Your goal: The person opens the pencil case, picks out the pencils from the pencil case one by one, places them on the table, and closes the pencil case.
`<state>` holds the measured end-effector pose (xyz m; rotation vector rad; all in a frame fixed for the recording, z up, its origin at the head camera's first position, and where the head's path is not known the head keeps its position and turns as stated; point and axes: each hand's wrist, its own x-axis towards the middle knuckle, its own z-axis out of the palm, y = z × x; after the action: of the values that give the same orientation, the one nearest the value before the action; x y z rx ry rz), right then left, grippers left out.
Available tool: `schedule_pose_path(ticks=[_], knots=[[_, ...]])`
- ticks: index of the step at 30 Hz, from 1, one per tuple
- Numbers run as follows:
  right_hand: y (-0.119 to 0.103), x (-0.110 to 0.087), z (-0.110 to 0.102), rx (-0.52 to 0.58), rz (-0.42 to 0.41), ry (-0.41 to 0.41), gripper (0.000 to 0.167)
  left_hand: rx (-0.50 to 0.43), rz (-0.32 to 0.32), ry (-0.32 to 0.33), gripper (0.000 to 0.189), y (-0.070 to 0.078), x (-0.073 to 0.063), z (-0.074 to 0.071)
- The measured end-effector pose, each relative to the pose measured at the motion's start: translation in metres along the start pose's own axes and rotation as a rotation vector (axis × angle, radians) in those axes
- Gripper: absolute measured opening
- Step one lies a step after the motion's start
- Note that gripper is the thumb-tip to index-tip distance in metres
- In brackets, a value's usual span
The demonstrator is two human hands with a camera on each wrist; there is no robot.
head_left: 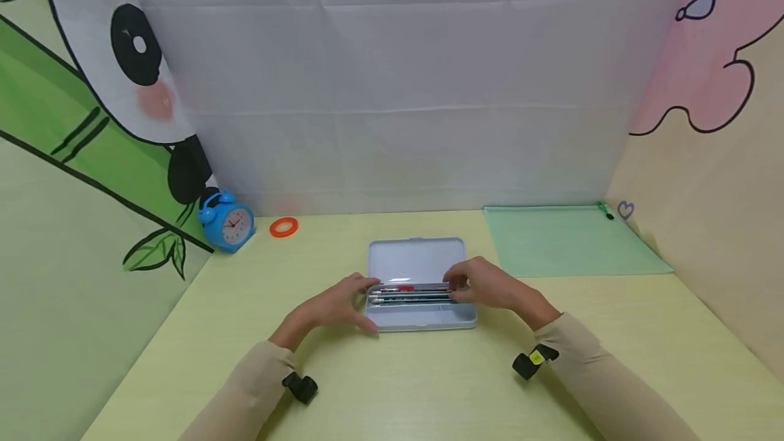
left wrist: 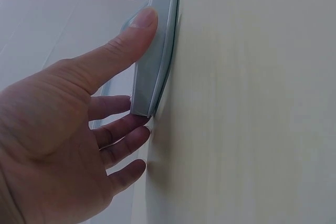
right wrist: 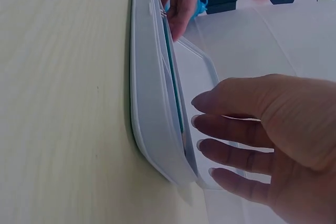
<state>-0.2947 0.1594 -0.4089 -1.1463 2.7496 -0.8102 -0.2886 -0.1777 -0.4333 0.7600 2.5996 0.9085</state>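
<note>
Several writing tools (head_left: pixel 407 298) lie in an open pale case (head_left: pixel 404 320) on the table (head_left: pixel 404 386), its left end held between thumb and fingers of the left hand (head_left: pixel 335 305), the right hand (head_left: pixel 493 286) loosely spread by its right end, whether touching I can't tell.

Site type: screened desk station; the type of room cannot be determined. Indicators: pale wood-grain tabletop (head_left: pixel 416 386); creased backdrop (head_left: pixel 404 101) at the rear and both sides, printed with a panda (head_left: pixel 92 39) and a pink cartoon animal (head_left: pixel 680 80); twin-bell alarm clock (head_left: pixel 228 226), pencil case (head_left: pixel 401 318) and green mat (head_left: pixel 576 243) on the tabletop.
</note>
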Motion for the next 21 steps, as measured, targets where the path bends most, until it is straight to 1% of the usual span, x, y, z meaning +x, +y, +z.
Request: schedule_pose_path(ticks=[7,12,17,21], knots=[[-0.009,0.004,0.008,-0.032,-0.016,0.017,0.021,0.011,0.003,0.005,0.097,0.003,-0.001,0.000],[-0.016,0.008,0.013,-0.046,-0.001,0.009,0.021,0.009,0.010,0.006,0.098,0.005,-0.001,0.000],[-0.021,0.012,0.016,-0.098,0.008,0.008,0.022,0.009,0.009,0.012,0.098,0.004,-0.002,0.000],[-0.025,0.017,0.018,-0.129,-0.003,0.012,0.019,-0.003,0.004,0.011,0.098,0.004,-0.002,0.000]])
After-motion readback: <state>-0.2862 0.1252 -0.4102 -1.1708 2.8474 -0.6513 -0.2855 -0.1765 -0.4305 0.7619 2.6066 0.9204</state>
